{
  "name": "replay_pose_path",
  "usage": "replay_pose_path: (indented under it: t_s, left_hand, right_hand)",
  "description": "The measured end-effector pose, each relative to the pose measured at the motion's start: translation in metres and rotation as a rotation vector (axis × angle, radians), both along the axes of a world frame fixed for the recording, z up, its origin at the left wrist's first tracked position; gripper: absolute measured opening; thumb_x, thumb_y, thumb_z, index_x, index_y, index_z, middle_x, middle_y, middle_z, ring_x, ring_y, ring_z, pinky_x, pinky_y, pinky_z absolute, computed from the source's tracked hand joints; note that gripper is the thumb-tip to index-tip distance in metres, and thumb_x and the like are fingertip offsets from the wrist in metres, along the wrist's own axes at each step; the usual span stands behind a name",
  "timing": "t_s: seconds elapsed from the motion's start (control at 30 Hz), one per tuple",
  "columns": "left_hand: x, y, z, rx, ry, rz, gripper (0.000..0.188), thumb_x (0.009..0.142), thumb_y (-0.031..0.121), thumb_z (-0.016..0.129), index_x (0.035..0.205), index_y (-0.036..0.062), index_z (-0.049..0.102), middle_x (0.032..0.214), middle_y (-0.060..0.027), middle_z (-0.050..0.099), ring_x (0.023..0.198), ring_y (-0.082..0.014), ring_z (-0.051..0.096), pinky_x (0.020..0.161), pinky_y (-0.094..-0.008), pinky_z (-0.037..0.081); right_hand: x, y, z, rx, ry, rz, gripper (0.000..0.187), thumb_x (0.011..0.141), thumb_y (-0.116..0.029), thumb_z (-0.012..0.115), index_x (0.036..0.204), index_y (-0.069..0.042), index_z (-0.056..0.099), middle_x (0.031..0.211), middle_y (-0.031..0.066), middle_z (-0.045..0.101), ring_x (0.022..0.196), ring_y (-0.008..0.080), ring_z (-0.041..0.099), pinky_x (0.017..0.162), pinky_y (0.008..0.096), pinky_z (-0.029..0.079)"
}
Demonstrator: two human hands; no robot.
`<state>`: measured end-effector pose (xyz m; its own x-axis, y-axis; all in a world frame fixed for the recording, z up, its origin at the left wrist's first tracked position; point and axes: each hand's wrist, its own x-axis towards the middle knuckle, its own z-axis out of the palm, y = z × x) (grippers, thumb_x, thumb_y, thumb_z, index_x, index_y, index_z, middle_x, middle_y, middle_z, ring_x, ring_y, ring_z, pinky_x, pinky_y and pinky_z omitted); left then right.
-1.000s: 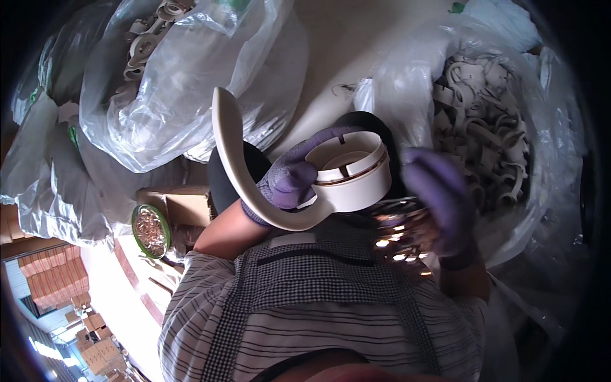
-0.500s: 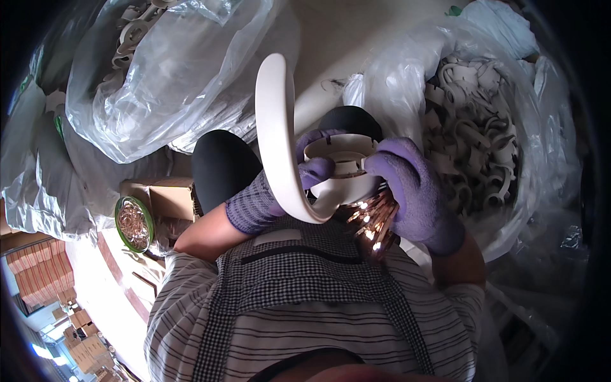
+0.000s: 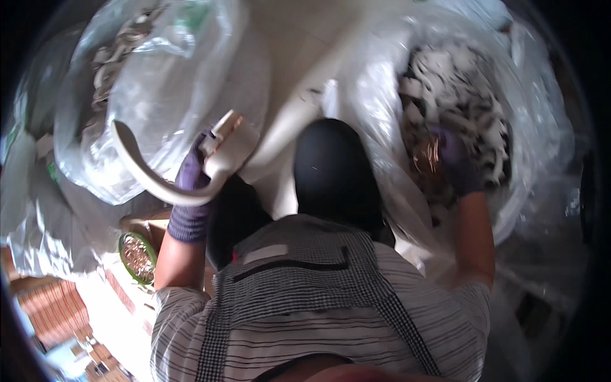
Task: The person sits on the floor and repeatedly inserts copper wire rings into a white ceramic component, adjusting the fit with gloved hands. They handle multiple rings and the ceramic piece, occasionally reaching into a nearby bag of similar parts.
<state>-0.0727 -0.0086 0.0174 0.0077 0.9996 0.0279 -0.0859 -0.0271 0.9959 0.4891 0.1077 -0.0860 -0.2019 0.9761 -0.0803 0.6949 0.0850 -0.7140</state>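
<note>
In a purple knit glove, my left hand (image 3: 189, 170) is closed around a white plastic housing with a long curved arm (image 3: 153, 184). It is held over the left side of my lap, its hollow end tipped up to the right. A copper glint shows at the rim of that end. My right hand (image 3: 456, 156), gloved alike, is down at the mouth of the right bag, smeared by motion. A bundle of thin copper-coloured metal strips (image 3: 426, 156) sticks out from its fingers. Just beneath lie many white curved plastic parts (image 3: 458, 76).
The right clear plastic bag (image 3: 375, 95) holds the white parts. Another clear bag (image 3: 153, 95) with similar parts stands at the left. Beside my left forearm is a green-rimmed round container (image 3: 139, 258) of small copper-coloured pieces. My knees (image 3: 331, 159) are between the bags.
My hands have come apart. The left has carried the white housing left and turned it. The right has let go of it and moved right to the bag, the copper-coloured strips still in it.
</note>
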Motion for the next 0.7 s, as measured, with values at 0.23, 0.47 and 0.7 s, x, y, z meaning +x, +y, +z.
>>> replay_pose_path:
  t_s: [0.23,0.47,0.7]
  left_hand:
    - [-0.131,0.075,0.101,0.637,1.121,0.64,0.064,0.086,0.022,0.086,0.135,0.0,0.051,0.123,-0.0199,0.066,0.111,-0.0314,0.068,0.092,-0.0387,0.057]
    - [-0.307,0.136,0.128,0.253,1.681,1.107,0.073,0.084,0.018,0.082,0.148,0.0091,0.046,0.125,-0.0241,0.068,0.113,-0.0441,0.066,0.091,-0.0454,0.056]
    - [-0.2,0.13,0.078,0.477,-0.063,0.957,0.054,0.098,0.019,0.07,0.142,-0.0052,0.05,0.129,-0.0183,0.067,0.113,-0.0289,0.067,0.092,-0.04,0.057]
  right_hand:
    - [0.01,-0.002,-0.023,-0.162,-0.54,0.103,0.035,0.084,-0.016,0.067,0.116,-0.004,0.068,0.113,0.0252,0.069,0.108,0.0425,0.066,0.093,0.048,0.053]
    - [0.048,0.003,-0.044,-0.025,-0.33,0.096,0.032,0.086,-0.023,0.064,0.111,-0.005,0.071,0.11,0.022,0.07,0.102,0.0415,0.068,0.09,0.0461,0.054]
    - [0.156,-0.031,0.019,0.03,0.31,-0.316,0.037,0.096,-0.022,0.057,0.126,-0.001,0.059,0.12,0.0208,0.067,0.105,0.0344,0.069,0.093,0.0408,0.056]
